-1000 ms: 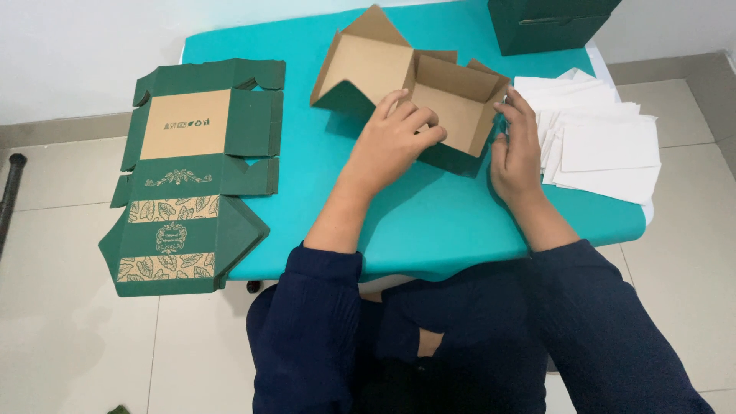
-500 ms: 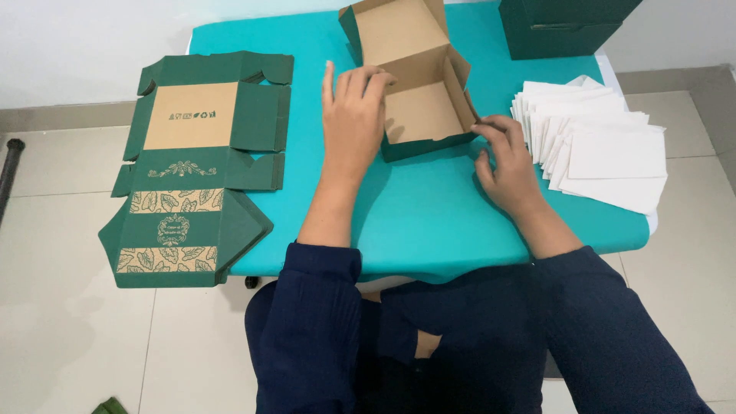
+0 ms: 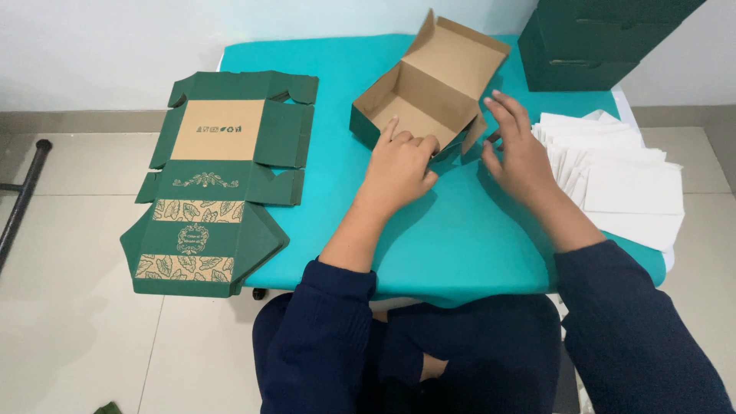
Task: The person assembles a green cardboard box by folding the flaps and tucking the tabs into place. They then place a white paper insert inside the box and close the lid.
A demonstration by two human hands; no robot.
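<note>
My left hand (image 3: 400, 162) rests on the near wall of the box (image 3: 423, 92), with the fingers curled over the edge and the thumb side pressing on the cardboard, so it grips this wall lightly. My right hand (image 3: 515, 149) is open, the fingers spread and a little bent, just beside the right end of the box. The fingertips are near a small side flap there; I cannot tell if they touch it.

The box is half folded. It is dark green outside and plain brown inside. It stands on the turquoise table (image 3: 460, 238), toward the far side, with its lid standing up and tilted away from me. The walls are already raised.

To the right of my right hand lies a stack of white papers (image 3: 629, 184), fanned a little, on the right edge of the table. Behind them, at the far right corner, stand the finished green boxes (image 3: 590, 38), one on another.

On the left edge of the table lie the flat unfolded boxes (image 3: 215, 176), green with a leaf pattern, and they hang partly over the tiled floor (image 3: 69, 307). My dark blue sleeves (image 3: 322, 337) and my lap are at the bottom.
</note>
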